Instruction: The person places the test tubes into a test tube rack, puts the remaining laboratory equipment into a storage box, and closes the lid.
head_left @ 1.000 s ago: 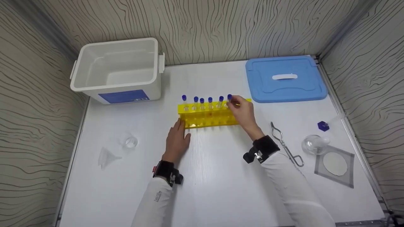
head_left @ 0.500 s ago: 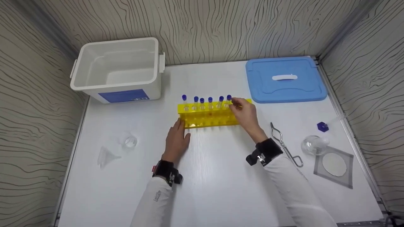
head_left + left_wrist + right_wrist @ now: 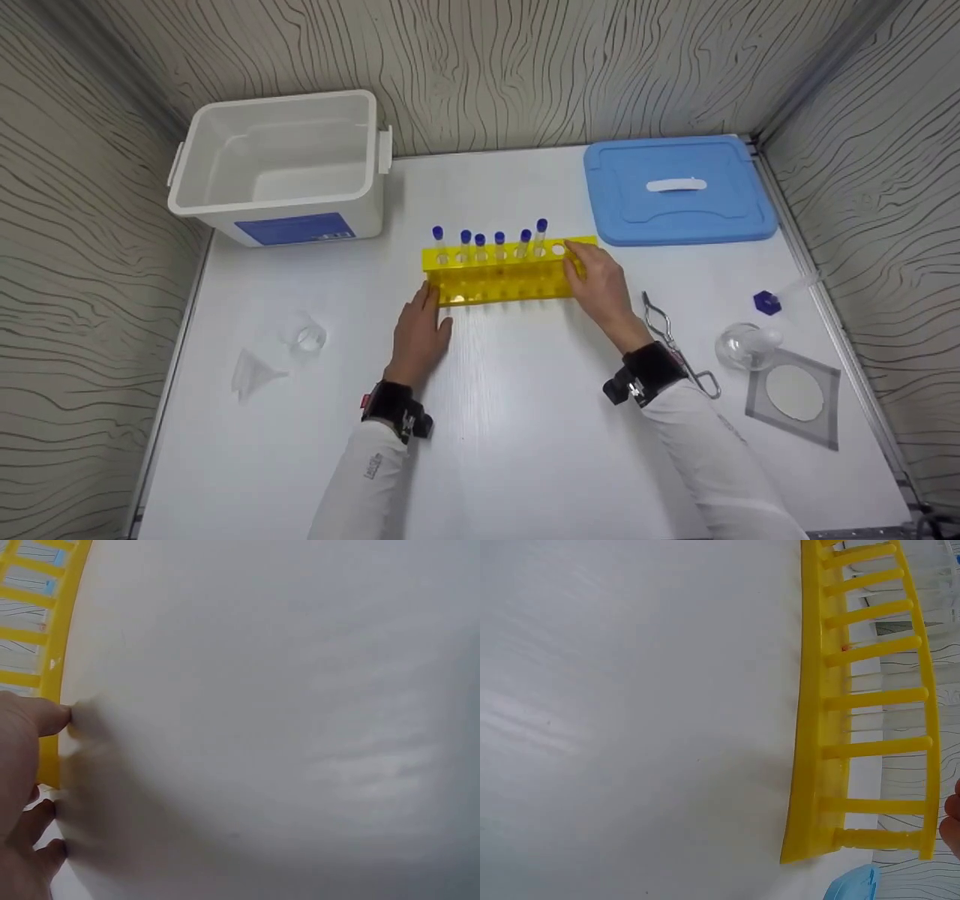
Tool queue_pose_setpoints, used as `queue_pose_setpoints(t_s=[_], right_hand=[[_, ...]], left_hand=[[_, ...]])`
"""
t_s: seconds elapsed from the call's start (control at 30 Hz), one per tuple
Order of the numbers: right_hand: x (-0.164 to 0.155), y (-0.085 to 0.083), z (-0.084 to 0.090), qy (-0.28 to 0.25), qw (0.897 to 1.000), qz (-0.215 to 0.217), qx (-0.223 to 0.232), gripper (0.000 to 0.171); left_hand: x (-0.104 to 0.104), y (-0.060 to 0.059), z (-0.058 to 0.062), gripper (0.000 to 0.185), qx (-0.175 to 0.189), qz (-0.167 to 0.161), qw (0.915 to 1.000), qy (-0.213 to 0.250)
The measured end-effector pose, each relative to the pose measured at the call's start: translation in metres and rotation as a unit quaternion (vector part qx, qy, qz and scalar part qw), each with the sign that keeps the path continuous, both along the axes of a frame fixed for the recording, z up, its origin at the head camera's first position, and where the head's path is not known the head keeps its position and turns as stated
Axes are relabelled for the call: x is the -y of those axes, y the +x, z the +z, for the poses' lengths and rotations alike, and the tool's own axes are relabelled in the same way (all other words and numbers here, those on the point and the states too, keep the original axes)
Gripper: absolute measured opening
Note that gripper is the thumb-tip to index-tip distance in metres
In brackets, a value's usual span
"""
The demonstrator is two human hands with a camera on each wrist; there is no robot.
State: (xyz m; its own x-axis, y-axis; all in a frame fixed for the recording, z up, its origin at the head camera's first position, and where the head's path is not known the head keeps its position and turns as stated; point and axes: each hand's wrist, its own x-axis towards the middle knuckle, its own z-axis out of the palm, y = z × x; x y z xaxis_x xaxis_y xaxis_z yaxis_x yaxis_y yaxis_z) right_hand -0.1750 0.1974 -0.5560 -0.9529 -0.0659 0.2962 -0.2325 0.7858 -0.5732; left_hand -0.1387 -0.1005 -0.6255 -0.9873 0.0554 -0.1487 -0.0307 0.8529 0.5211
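A yellow test tube rack (image 3: 495,283) stands mid-table, with several blue-capped tubes upright or slightly tilted in its holes. The rightmost tube (image 3: 541,238) stands a little higher than its neighbours. At the rack's left end rests my left hand (image 3: 421,334), fingers fairly straight along the end and thumb apart. In the left wrist view its thumb (image 3: 51,718) overlaps the rack's lower edge. My right hand (image 3: 601,289) is over the rack's right end, fingertips beside a hole with no tube in it. Only a few right fingertips (image 3: 952,829) show in the right wrist view, near the rack's top.
A white bin (image 3: 300,214) stands at the back left; its blue lid (image 3: 679,214) lies back right. Tongs (image 3: 671,341), a glass flask (image 3: 739,346), a gauze mat (image 3: 795,394) and a purple-based piece (image 3: 766,302) lie right. A funnel (image 3: 253,373) and small glass vessel (image 3: 307,337) are left.
My right hand has let go of the rightmost tube and shifted right and toward me. That tube's cap now sits slightly higher and further left. The left hand has stayed put.
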Motion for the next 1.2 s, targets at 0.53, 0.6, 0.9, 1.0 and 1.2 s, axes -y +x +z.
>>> queue_pose_setpoints(t_s=[0.53,0.6,0.9,1.0,1.2], right_hand=[[-0.015,0.006,-0.014,0.123,0.989,0.039,0.077,0.053],[-0.015,0.006,-0.014,0.123,0.988,0.038,0.086,0.053],[-0.009,0.009,-0.016,0.127,0.989,0.026,0.077,0.053],[-0.003,0.009,-0.017,0.126,0.989,0.020,0.074,0.053],[0.012,0.010,-0.018,0.127,0.989,0.023,0.066,0.053]], left_hand=[[-0.004,-0.001,-0.002,0.068,0.001,-0.009,1.0000,-0.004],[-0.005,-0.001,-0.002,0.068,0.001,-0.008,1.0000,-0.005],[-0.002,-0.004,0.001,0.068,0.010,-0.005,0.9999,0.009],[0.003,-0.004,0.002,0.069,0.020,-0.004,0.9996,0.021],[0.018,0.000,0.005,0.067,0.024,0.014,0.9992,0.029]])
